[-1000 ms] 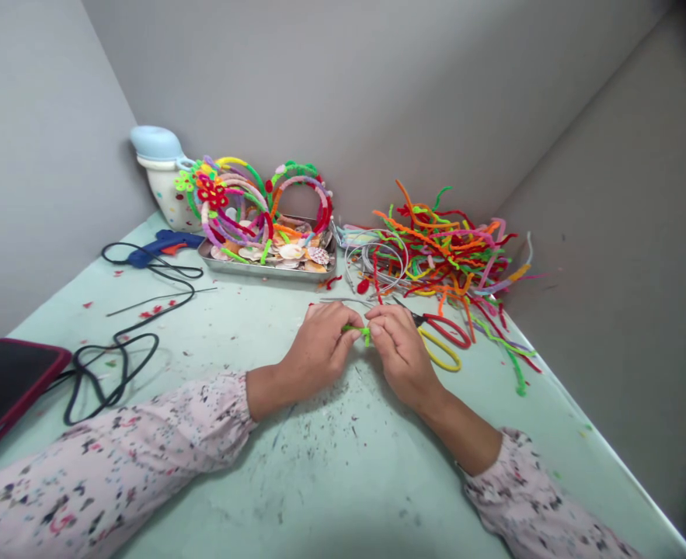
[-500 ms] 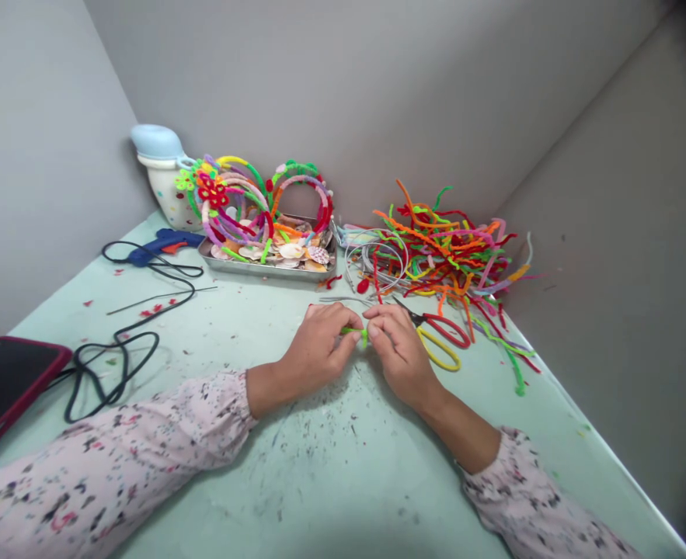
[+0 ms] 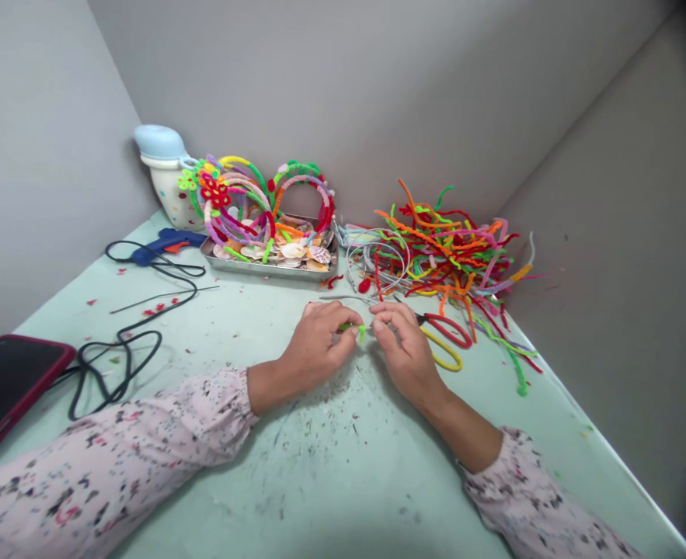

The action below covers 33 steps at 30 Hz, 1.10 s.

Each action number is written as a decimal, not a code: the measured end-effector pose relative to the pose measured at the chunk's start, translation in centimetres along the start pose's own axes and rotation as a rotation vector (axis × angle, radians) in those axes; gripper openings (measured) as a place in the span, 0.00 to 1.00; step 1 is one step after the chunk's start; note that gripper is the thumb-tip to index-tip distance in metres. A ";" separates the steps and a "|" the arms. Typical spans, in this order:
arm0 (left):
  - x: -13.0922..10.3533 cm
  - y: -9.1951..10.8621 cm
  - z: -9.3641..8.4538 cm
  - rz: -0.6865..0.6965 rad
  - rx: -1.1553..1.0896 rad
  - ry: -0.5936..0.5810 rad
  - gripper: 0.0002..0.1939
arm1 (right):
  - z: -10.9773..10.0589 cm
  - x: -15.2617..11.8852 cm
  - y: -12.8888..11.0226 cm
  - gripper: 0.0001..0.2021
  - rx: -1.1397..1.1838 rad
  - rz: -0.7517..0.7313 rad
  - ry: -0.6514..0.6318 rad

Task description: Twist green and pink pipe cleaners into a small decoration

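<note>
While my left hand (image 3: 318,347) pinches a small green piece (image 3: 362,332), I cannot tell if my curled right hand (image 3: 411,362) beside it grips anything; such fine work calls for steadiness.

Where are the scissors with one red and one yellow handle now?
Head view, right of centre: the scissors lie between the right hand and the colourful fuzzy wire pile.

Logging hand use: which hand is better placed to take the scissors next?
Probably the right hand, nearer the scissors and seemingly empty; the left hand pinches a green piece.
</note>
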State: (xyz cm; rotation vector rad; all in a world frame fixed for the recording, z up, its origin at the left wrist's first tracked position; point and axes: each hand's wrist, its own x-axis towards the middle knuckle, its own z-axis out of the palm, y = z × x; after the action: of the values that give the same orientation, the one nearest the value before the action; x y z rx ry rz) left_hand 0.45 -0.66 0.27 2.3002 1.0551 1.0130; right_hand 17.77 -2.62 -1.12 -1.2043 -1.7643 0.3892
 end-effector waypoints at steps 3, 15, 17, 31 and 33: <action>0.0 0.0 0.0 0.003 0.006 -0.009 0.07 | 0.0 0.0 -0.1 0.07 -0.017 -0.022 0.009; 0.1 0.2 -0.1 -0.008 0.022 -0.065 0.10 | 0.1 -0.1 -0.1 0.06 -0.046 -0.059 -0.026; 0.2 0.2 0.0 -0.004 0.026 -0.071 0.10 | 0.1 0.0 -0.1 0.06 -0.043 -0.058 -0.028; 0.0 0.5 -0.3 0.032 -0.021 0.019 0.07 | 0.1 -0.1 -0.1 0.07 0.004 -0.003 0.078; 0.0 0.4 -0.3 0.024 -0.022 0.035 0.07 | 0.0 -0.1 -0.2 0.07 0.012 -0.006 0.074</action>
State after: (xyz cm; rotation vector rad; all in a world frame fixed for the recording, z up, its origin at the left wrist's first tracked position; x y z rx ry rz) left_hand 0.40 -0.87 0.70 2.2909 1.0274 1.0722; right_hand 17.65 -2.74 -1.06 -1.1901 -1.6997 0.3474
